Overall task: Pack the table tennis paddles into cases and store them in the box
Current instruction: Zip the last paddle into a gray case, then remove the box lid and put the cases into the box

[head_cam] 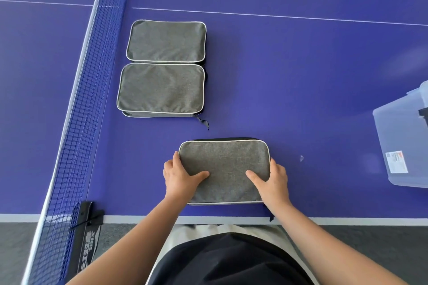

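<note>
- Grey case [223, 169] lies on the counter [289, 71] near its front edge.
- My left grip [179, 174] and right grip [271, 177] clasp its sides, thumbs on top.
- Two cases [162, 89] touch by the net [76, 99]; box [403, 136] at right.

Person at table edge, seen from above: bare arms, dark top.
Left hand [179, 174] and right hand [273, 177] bare, no rings, watch or gloves showing. Forearms uncovered to frame edge; no sleeves in view. Black garment [229, 261] over torso, with a pale cream layer [185, 236] showing round its edge.
</note>
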